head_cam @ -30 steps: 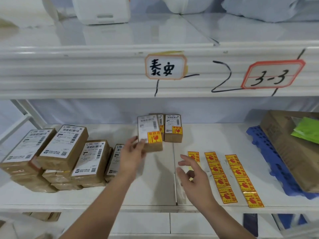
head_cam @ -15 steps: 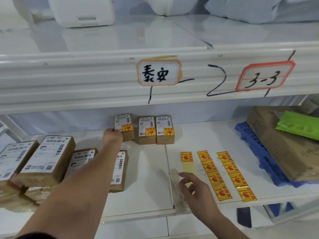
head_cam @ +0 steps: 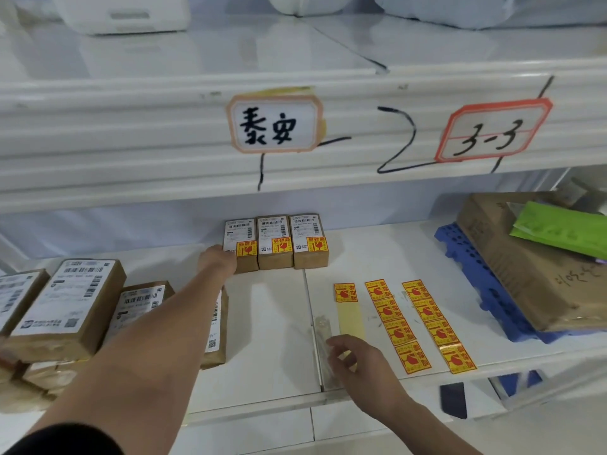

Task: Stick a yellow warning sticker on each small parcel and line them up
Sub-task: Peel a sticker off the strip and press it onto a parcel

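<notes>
Cardboard parcel [head_cam: 239,233] is being lined up, left hand [head_cam: 218,260] grip hidden; next sticker [head_cam: 345,292] is likely to be peeled by slack-fingered right hand [head_cam: 359,359]

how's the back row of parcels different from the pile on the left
Each parcel in the back row carries a yellow sticker; none shows on the left pile. The row stands side by side in line; the pile is stacked and askew. The left hand grips the row's end parcel, not the pile. Both are brown with white shipping labels.
</notes>
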